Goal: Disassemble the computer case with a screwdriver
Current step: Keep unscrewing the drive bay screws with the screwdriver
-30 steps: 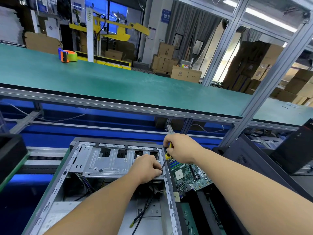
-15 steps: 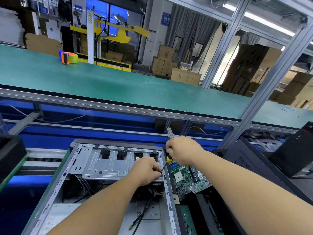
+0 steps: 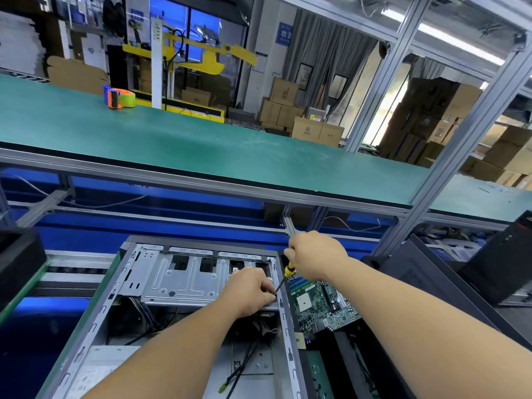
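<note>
The screwdriver (image 3: pixel 288 269) has a yellow and black handle and a dark shaft. The computer case (image 3: pixel 184 279) is bare silver-grey metal inside, with dark grey outer edges and black perforated vents. Beside it the circuit board (image 3: pixel 319 305) is green, dotted with silver and black parts and a pale square socket. The upper desk (image 3: pixel 178 142) has a teal-green mat, and the tape dispenser (image 3: pixel 118 97) on it is orange, blue and lime green. Below, the panels (image 3: pixel 144 226) are bright blue.

Both my bare forearms reached forward, close together. My left hand (image 3: pixel 250 292) lay knuckles up, fingers curled under and pinching at its right edge. My right hand (image 3: pixel 316 258) was raised just beyond it, fist closed, wrist bent downward.
</note>
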